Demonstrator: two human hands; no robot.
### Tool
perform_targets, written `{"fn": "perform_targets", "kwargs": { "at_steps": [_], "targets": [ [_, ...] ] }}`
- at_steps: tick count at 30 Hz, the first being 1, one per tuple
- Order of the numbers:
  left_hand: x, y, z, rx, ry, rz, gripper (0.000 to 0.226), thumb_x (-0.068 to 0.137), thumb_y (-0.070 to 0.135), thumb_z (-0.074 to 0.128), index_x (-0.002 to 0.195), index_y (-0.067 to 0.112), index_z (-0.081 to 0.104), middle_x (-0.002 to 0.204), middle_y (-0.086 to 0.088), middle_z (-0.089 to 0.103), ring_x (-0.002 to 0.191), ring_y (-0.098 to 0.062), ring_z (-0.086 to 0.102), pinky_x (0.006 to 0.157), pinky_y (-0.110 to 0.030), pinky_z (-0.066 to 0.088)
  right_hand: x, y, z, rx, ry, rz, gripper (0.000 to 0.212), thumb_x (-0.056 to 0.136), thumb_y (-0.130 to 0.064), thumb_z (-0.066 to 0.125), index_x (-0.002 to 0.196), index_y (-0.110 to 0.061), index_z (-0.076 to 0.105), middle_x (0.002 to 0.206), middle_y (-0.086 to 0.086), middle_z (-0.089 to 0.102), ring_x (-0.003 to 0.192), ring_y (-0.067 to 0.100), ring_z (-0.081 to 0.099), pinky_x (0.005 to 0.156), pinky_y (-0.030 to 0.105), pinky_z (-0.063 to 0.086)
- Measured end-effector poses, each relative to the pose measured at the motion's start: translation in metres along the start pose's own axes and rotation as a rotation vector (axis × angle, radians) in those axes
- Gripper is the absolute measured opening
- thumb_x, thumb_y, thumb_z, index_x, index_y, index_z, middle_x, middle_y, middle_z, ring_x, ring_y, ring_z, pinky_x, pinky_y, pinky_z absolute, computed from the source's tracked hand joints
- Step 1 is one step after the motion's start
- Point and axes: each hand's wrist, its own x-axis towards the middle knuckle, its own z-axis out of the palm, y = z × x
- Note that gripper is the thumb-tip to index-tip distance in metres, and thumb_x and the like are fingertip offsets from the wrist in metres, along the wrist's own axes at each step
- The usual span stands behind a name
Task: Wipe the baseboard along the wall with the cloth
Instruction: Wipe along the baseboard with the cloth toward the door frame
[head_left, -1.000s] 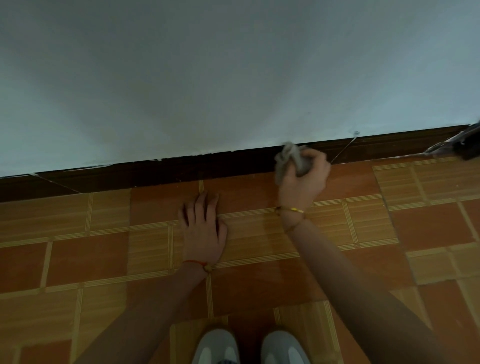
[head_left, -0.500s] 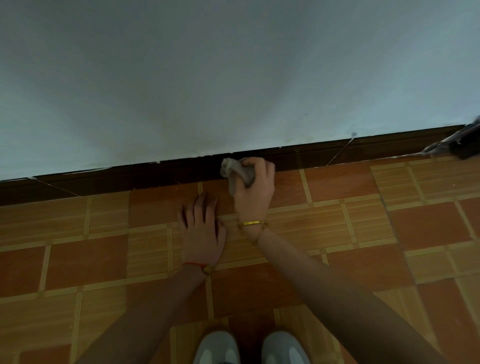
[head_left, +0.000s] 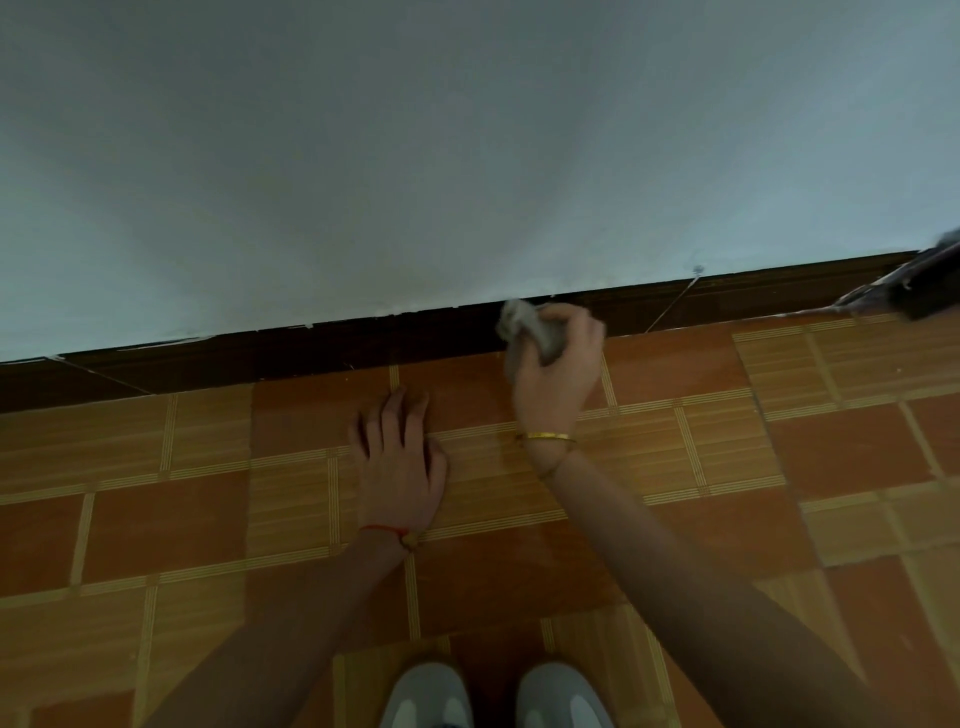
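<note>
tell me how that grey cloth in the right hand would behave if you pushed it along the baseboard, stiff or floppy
Probably floppy: the grey cloth sits bunched in the right hand, with a loose end sticking out past the grip toward the baseboard. It likely weighs little, since one hand holds it up easily. Pushed along, it would probably crumple and drag rather than slide stiffly.

The scene is dim and flatly lit, with a cool grey cast on the wall (head_left: 467, 156), which looks brighter toward its right side. The baseboard (head_left: 311, 348) below the wall reads almost black, detail lost. Motion blur smears the right hand (head_left: 556, 358) and cloth (head_left: 524, 327) against the baseboard. Wide-angle distortion bows the baseboard line, and the forearms nearest the camera are dark and soft.
</note>
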Motion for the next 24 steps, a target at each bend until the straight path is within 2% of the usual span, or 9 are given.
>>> {"fn": "perform_targets", "kwargs": {
  "at_steps": [2,4,8,11,15,21,24],
  "targets": [
    [0.0,-0.001,0.0,0.006,-0.001,0.004,0.053,0.095,0.03,0.043,0.144,0.011,0.048,0.147,-0.016,0.045,0.131,-0.039,0.046,0.117,-0.059,0.024,-0.009,-0.004,0.008,0.036,-0.045,-0.018,0.022,0.077,0.001,0.07,0.095,-0.007,0.06,0.105,0.005,0.051,0.089,0.002,0.054,0.077,0.002,0.042],
    [0.0,-0.002,0.001,0.01,0.0,0.005,0.053,0.095,0.03,0.043,0.144,0.011,0.049,0.147,-0.016,0.046,0.13,-0.039,0.047,0.116,-0.059,0.024,-0.007,-0.004,0.007,0.05,-0.007,-0.015,0.021,0.078,0.0,0.069,0.095,-0.008,0.059,0.104,0.005,0.051,0.088,0.003,0.054,0.076,0.003,0.042],
    [0.001,-0.001,0.0,-0.007,-0.006,-0.004,0.052,0.094,0.029,0.044,0.143,0.011,0.05,0.147,-0.016,0.046,0.132,-0.038,0.046,0.115,-0.061,0.025,0.024,0.014,-0.016,-0.004,0.241,0.11,0.025,0.077,0.002,0.062,0.098,-0.009,0.059,0.107,0.009,0.054,0.093,0.013,0.053,0.076,0.006,0.037],
    [0.001,0.001,0.0,-0.013,-0.008,-0.011,0.052,0.094,0.029,0.043,0.143,0.011,0.049,0.147,-0.016,0.046,0.133,-0.038,0.045,0.115,-0.062,0.025,0.038,0.021,-0.027,-0.031,0.315,0.111,0.026,0.076,0.008,0.058,0.099,-0.004,0.057,0.108,0.015,0.054,0.094,0.017,0.055,0.075,-0.004,0.034],
    [0.001,0.002,-0.001,0.005,-0.016,-0.013,0.053,0.094,0.029,0.042,0.143,0.011,0.048,0.147,-0.016,0.044,0.135,-0.038,0.043,0.116,-0.061,0.023,0.023,0.018,-0.011,-0.029,0.232,0.099,0.028,0.073,0.01,0.06,0.097,-0.003,0.057,0.108,0.015,0.053,0.093,0.016,0.054,0.076,-0.004,0.034],
    [0.0,0.002,-0.002,0.024,0.003,0.004,0.052,0.093,0.028,0.044,0.141,0.009,0.051,0.146,-0.017,0.046,0.134,-0.039,0.043,0.114,-0.062,0.026,-0.021,0.015,0.029,-0.043,-0.132,0.027,0.032,0.068,0.01,0.07,0.094,-0.005,0.059,0.104,0.009,0.051,0.084,0.006,0.05,0.074,-0.004,0.034],
    [0.001,0.0,-0.002,0.013,-0.011,0.007,0.052,0.094,0.028,0.044,0.142,0.01,0.05,0.147,-0.017,0.046,0.134,-0.04,0.043,0.115,-0.062,0.025,-0.023,0.019,0.031,-0.046,-0.126,0.015,0.032,0.068,0.01,0.069,0.094,-0.006,0.059,0.103,0.008,0.051,0.084,0.006,0.05,0.073,-0.002,0.035]
  ]
}}
